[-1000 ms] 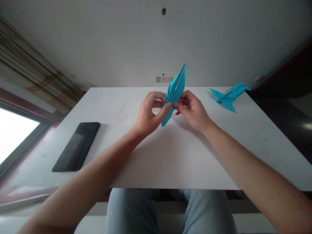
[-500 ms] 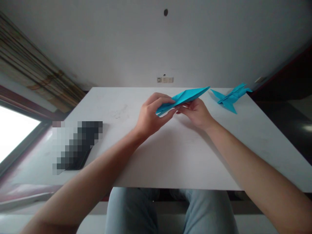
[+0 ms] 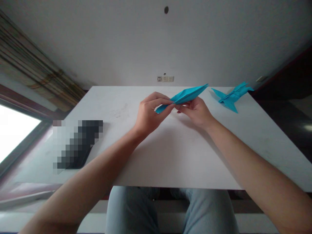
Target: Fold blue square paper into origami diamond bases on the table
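A long, pointed piece of folded blue paper [image 3: 188,95] is held above the table, its far tip slanting up to the right. My left hand [image 3: 153,109] pinches its left part between thumb and fingers, and a blue end shows below the knuckles. From underneath, my right hand [image 3: 195,110] grips the paper's middle, with its fingertips partly hidden behind the sheet. To the right of both hands lies a finished-looking blue origami bird [image 3: 232,96] with spread wings, apart from the held paper.
The white table [image 3: 180,156] reaches to the wall. A dark, flat object [image 3: 79,157], mostly pixelated, lies at its left side. Wall sockets [image 3: 165,79] sit just above the far edge. A patterned curtain [image 3: 36,65] hangs at the left beside a window.
My left thumb has come up and pressed the paper's lower layers together, so the gap along its near edge is narrower. The bird stays where it was.
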The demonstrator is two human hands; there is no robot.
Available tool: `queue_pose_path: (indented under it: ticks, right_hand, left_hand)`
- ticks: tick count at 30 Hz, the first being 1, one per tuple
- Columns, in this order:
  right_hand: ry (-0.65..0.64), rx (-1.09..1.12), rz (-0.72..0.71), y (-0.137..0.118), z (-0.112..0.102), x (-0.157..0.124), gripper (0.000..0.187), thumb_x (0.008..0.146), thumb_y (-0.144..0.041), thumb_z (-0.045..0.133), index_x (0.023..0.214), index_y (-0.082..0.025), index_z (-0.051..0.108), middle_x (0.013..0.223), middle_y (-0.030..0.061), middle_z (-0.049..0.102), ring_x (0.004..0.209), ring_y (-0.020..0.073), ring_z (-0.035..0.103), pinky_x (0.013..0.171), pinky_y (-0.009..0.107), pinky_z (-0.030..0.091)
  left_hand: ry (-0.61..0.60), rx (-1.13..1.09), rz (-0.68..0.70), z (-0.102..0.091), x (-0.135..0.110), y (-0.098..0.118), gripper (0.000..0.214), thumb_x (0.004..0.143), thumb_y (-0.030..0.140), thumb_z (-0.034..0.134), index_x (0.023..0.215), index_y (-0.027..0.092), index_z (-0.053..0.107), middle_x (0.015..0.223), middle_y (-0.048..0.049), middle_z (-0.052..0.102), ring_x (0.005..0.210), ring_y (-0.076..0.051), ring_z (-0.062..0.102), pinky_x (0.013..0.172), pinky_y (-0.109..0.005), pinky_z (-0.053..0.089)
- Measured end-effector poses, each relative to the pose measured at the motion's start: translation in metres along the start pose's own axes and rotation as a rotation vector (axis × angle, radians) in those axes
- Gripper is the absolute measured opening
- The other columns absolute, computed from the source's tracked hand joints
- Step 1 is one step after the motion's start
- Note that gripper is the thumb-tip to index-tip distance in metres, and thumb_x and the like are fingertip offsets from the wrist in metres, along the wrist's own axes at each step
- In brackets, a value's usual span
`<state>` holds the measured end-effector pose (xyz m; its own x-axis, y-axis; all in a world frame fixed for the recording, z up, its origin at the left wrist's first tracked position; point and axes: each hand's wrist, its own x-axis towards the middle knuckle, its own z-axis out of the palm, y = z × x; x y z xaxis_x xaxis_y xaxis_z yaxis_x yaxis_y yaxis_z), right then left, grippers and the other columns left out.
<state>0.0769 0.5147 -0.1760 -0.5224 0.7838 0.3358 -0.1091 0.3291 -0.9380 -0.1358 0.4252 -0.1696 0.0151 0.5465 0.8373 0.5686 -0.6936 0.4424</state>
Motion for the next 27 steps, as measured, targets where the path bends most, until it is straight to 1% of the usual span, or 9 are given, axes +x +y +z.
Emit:
queue_pose_path:
  ticks: [3,8,11,14,16,19,21,24,27]
  right_hand:
    - [0.011,0.015,-0.036,-0.004,0.001,-0.001,0.053,0.081,-0.067,0.109,0.110,-0.029,0.086,0.110,0.0036,0.089,0.102,0.0251,0.081,0.093,0.043,0.071]
    - [-0.008,0.003,-0.041,-0.016,0.003,-0.004,0.054,0.086,-0.073,0.103,0.108,-0.029,0.081,0.103,0.0022,0.085,0.099,0.0237,0.079,0.088,0.039,0.068]
    - [-0.049,-0.019,-0.028,-0.019,0.003,-0.005,0.057,0.087,-0.077,0.101,0.109,-0.028,0.080,0.102,0.0023,0.083,0.095,0.0226,0.077,0.085,0.038,0.065]
    - [-0.093,-0.013,-0.015,-0.018,0.002,-0.006,0.057,0.089,-0.076,0.101,0.109,-0.028,0.077,0.103,0.0023,0.083,0.093,0.0215,0.076,0.083,0.037,0.063]
    - [-0.099,-0.001,-0.014,-0.017,0.002,-0.007,0.059,0.088,-0.074,0.102,0.114,-0.030,0.074,0.099,0.0005,0.080,0.091,0.0209,0.074,0.081,0.036,0.063]
    - [-0.066,-0.005,-0.007,-0.018,0.003,-0.010,0.066,0.089,-0.068,0.103,0.136,-0.038,0.068,0.091,-0.0044,0.071,0.084,0.0207,0.070,0.079,0.037,0.063]
    - [-0.040,-0.023,-0.005,-0.021,0.003,-0.011,0.069,0.091,-0.065,0.101,0.144,-0.042,0.065,0.091,-0.0049,0.068,0.083,0.0217,0.069,0.079,0.039,0.064]
    - [-0.030,-0.062,-0.014,-0.025,0.003,-0.012,0.053,0.096,-0.070,0.094,0.134,-0.039,0.073,0.097,-0.0010,0.069,0.088,0.0232,0.071,0.079,0.039,0.065]
    - [-0.030,-0.062,-0.011,-0.027,0.003,-0.010,0.047,0.101,-0.073,0.085,0.125,-0.033,0.079,0.103,0.0024,0.076,0.090,0.0235,0.073,0.080,0.038,0.066]
  left_hand:
    - [0.014,-0.063,-0.118,0.002,-0.001,-0.001,0.015,0.107,0.032,0.091,0.108,0.023,0.079,0.102,-0.0030,0.084,0.094,-0.018,0.082,0.091,-0.035,0.070]
    - [0.027,-0.284,-0.283,0.009,-0.005,-0.007,0.043,0.107,0.050,0.092,0.135,0.028,0.067,0.098,0.0010,0.078,0.089,-0.017,0.084,0.083,-0.032,0.071]
    - [-0.029,-0.391,-0.359,0.011,-0.007,-0.009,0.046,0.109,0.059,0.088,0.135,0.027,0.067,0.095,0.0002,0.077,0.089,-0.018,0.084,0.082,-0.031,0.071]
    - [-0.052,-0.416,-0.396,0.012,-0.008,-0.011,0.048,0.109,0.066,0.086,0.130,0.026,0.069,0.096,-0.0018,0.078,0.090,-0.019,0.084,0.083,-0.031,0.071]
    - [-0.056,-0.386,-0.387,0.012,-0.009,-0.013,0.049,0.109,0.067,0.085,0.132,0.027,0.068,0.094,-0.0006,0.076,0.087,-0.018,0.082,0.082,-0.032,0.071]
    - [-0.040,-0.318,-0.344,0.010,-0.009,-0.014,0.047,0.113,0.062,0.082,0.143,0.031,0.064,0.091,0.0015,0.073,0.079,-0.017,0.078,0.077,-0.032,0.069]
    - [-0.028,-0.284,-0.330,0.009,-0.007,-0.014,0.040,0.115,0.060,0.078,0.140,0.030,0.068,0.093,-0.0004,0.075,0.080,-0.018,0.078,0.077,-0.033,0.069]
    - [-0.049,-0.292,-0.353,0.008,-0.004,-0.011,0.036,0.117,0.059,0.073,0.124,0.024,0.078,0.100,-0.0056,0.083,0.087,-0.019,0.081,0.082,-0.035,0.070]
    - [-0.072,-0.341,-0.417,0.006,-0.001,-0.008,0.035,0.115,0.055,0.073,0.122,0.022,0.082,0.105,-0.0079,0.087,0.092,-0.022,0.084,0.087,-0.039,0.072]
